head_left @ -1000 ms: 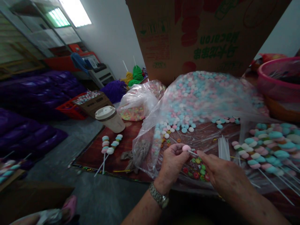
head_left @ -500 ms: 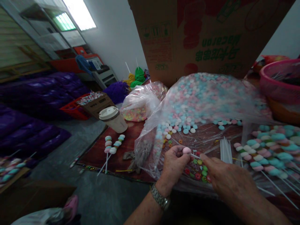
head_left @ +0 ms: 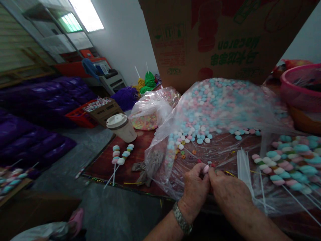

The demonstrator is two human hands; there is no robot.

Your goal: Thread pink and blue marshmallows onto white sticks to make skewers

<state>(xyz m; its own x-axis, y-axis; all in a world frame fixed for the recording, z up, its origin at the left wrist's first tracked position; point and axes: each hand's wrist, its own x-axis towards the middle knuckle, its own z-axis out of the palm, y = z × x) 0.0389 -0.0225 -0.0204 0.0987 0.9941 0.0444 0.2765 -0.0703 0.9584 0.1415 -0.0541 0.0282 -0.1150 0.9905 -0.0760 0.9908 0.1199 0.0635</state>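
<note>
My left hand, with a metal watch on its wrist, pinches a small round pink candy between thumb and fingertips. Right beside it, the closed fingers of my right hand meet the candy's side. The white stick they gripped a moment ago is now hidden by the fingers. Both hands are over a clear plastic sheet at the table's front. Just to the right lies a bundle of white sticks. Farther right is a heap of candy skewers in pink, blue and white.
Behind the hands bulges a clear bag of pastel candies, backed by a big cardboard box. Two finished-looking skewers cross on the table at left, near a lidded cup. A pink basin stands at right.
My hands have come together, right fingers moving up against the candy, and the stick between them no longer shows. Both wrists shifted slightly; the white stick bundle looks more spread at its lower end.
</note>
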